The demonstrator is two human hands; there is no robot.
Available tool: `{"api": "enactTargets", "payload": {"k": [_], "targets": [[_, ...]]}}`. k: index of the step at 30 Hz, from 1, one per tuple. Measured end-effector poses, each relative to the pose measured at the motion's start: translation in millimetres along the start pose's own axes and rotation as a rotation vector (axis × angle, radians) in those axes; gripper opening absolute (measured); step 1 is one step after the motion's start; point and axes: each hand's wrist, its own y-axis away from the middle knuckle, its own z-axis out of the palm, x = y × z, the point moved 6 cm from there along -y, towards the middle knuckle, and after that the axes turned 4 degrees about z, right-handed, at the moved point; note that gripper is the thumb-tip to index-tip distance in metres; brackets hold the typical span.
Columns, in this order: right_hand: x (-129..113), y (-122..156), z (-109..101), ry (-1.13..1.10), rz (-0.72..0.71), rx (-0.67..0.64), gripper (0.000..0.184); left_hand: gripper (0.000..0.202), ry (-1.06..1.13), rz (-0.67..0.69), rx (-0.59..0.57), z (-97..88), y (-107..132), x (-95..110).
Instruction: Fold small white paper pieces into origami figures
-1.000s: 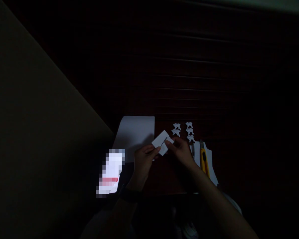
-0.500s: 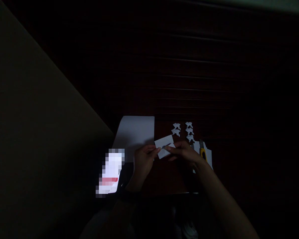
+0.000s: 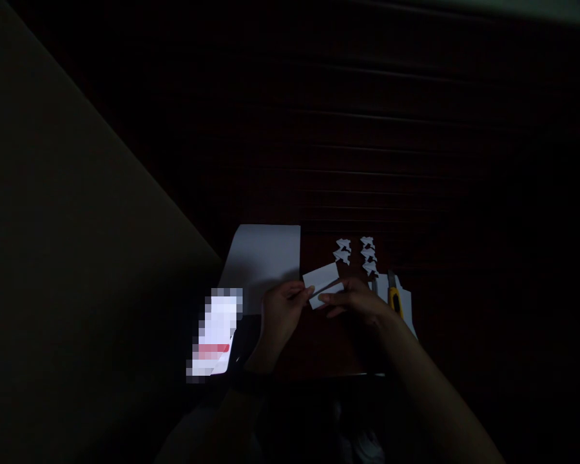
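A small piece of white paper (image 3: 321,276) is held between both hands above the dark table, with a crease or fold edge running across its middle. My left hand (image 3: 283,310) pinches its left edge between thumb and fingers. On the lower right part, the thumb of my right hand (image 3: 355,299) presses the paper, with the other fingers behind it. Beyond the hands sit several small folded white paper figures (image 3: 368,253) in two columns. A yellow utility knife (image 3: 395,301) lies on white paper sheets (image 3: 406,303) beside my right wrist.
A large white sheet (image 3: 268,248) lies at the left of the dark table (image 3: 314,351). A lit phone screen (image 3: 215,332), blurred out, glows near my left forearm. A pale wall (image 3: 77,225) slopes along the left side. The room is very dark.
The right thumb has slid down and slightly left, away from the fold line. The paper has shifted slightly to the right. Both hands keep their hold.
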Motion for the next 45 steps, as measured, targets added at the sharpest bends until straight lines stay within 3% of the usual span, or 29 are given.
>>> {"api": "enactTargets", "payload": {"k": [6, 12, 19, 25, 34, 45], "targets": [[2.5, -6.8, -5.3, 0.075, -0.081, 0.100, 0.034, 0.025, 0.103, -0.109, -0.140, 8.9, 1.8, -1.2], [-1.0, -6.9, -1.6, 0.108, -0.130, 0.110, 0.035, 0.022, 0.071, -0.145, -0.101, 4.2, 1.0, -2.4], [1.4, -10.4, -10.3, 0.086, -0.197, 0.245, 0.034, 0.025, 0.159, -0.289, -0.201, 8.6, 6.7, -5.6], [-0.2, -9.5, -9.4, 0.137, -0.201, 0.219, 0.033, 0.031, 0.182, -0.374, -0.253, 10.6, 9.0, -13.8], [0.7, -9.2, -9.2, 0.217, -0.185, 0.189, 0.030, 0.030, 0.071, -0.348, -0.303, 10.2, 9.3, -19.1], [1.5, -8.9, -9.0, 0.315, -0.177, 0.199, 0.023, 0.032, 0.008, -0.429, -0.341, 10.2, 11.9, -23.7]]}}
